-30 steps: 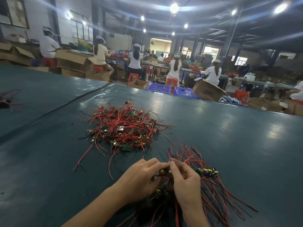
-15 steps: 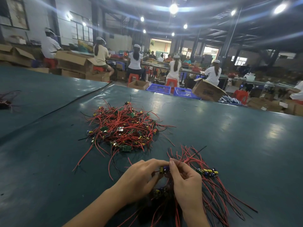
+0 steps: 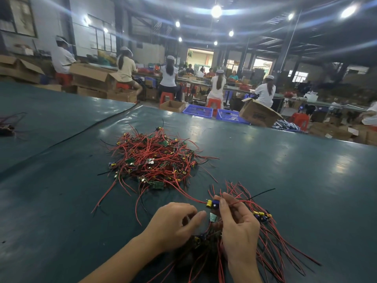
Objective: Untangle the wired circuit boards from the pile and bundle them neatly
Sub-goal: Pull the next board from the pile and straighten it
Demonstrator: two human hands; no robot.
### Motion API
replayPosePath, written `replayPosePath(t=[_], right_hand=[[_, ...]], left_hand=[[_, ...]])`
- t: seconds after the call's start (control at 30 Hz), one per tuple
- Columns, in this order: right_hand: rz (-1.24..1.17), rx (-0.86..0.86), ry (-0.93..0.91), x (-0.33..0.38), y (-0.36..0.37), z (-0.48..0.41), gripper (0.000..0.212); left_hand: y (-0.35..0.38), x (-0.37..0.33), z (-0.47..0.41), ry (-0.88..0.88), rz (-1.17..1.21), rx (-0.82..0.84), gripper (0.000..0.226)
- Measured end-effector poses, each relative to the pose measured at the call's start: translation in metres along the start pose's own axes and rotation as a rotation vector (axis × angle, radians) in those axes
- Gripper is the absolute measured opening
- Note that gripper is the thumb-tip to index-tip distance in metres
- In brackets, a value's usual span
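A tangled pile (image 3: pixel 155 160) of small green circuit boards with red and black wires lies mid-table. Nearer me, a sorted bundle (image 3: pixel 271 231) of boards fans its wires to the right. My right hand (image 3: pixel 236 225) pinches one wired circuit board (image 3: pixel 212 203) with a yellow and a blue component, lifted just above the bundle. A red wire runs from it toward the pile. My left hand (image 3: pixel 173 225) hovers beside it with fingers loosely curled, holding nothing that I can see.
The dark green table (image 3: pixel 285 170) stretches wide around the work. A second small tangle of wires (image 3: pixel 8 125) sits at the far left. Beyond the table's far edge are cardboard boxes (image 3: pixel 257 114), blue crates (image 3: pixel 197 110) and seated workers.
My right hand has lifted a board up from the bundle. My left hand has let go and drawn slightly away to the left. The pile has not moved.
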State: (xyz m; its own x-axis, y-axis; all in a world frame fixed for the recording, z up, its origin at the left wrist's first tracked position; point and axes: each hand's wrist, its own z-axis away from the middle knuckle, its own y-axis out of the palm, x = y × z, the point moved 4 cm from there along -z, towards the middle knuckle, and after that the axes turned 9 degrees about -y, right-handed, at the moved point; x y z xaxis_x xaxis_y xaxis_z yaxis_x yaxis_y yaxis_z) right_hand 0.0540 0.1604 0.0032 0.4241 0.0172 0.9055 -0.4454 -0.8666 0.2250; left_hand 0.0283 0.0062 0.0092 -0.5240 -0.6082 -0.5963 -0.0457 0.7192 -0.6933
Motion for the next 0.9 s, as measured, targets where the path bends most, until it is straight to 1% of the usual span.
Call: replayPosePath(t=[0.07,0.17,0.27,0.37,0.43,0.5,0.57,0.67,0.77,0.9], right_hand=[[-0.013,0.009,-0.008,0.002,0.0009,0.0005,0.014],[-0.012,0.052,-0.024,0.005,0.0031,0.002,0.015],[0.019,0.102,-0.023,0.0038,0.0046,0.0026,0.013],[0.047,0.097,-0.046,0.0041,0.0041,0.0028,0.01],[0.022,0.057,-0.039,0.0045,0.0023,0.0025,0.01],[-0.062,0.021,0.032,0.0027,0.0014,0.0024,0.022],[-0.08,0.018,0.08,0.0014,0.002,0.0021,0.03],[-0.005,0.012,0.108,-0.0004,0.0005,0.0024,0.033],[0.105,0.058,0.114,-0.0036,-0.0001,0.0013,0.022],[0.139,0.132,0.089,-0.0011,0.0064,0.004,0.028]], left_hand=[[-0.001,0.0018,-0.0005,-0.06,0.133,0.006,0.049],[-0.001,0.0023,-0.0026,-0.168,0.463,0.031,0.034],[-0.0008,-0.0006,-0.004,-0.232,0.641,0.032,0.032],[-0.0006,-0.0031,-0.0038,-0.234,0.663,0.062,0.022],[-0.001,-0.0038,-0.003,-0.222,0.661,0.051,0.015],[-0.0024,-0.0036,-0.0028,-0.225,0.646,0.011,0.015],[-0.0036,-0.0037,-0.0032,-0.24,0.662,-0.016,0.016],[-0.0061,-0.0031,-0.0042,-0.269,0.719,-0.073,0.022],[-0.0078,-0.0023,-0.0059,-0.277,0.752,-0.121,0.024],[-0.007,-0.002,-0.0061,-0.267,0.749,-0.107,0.02]])
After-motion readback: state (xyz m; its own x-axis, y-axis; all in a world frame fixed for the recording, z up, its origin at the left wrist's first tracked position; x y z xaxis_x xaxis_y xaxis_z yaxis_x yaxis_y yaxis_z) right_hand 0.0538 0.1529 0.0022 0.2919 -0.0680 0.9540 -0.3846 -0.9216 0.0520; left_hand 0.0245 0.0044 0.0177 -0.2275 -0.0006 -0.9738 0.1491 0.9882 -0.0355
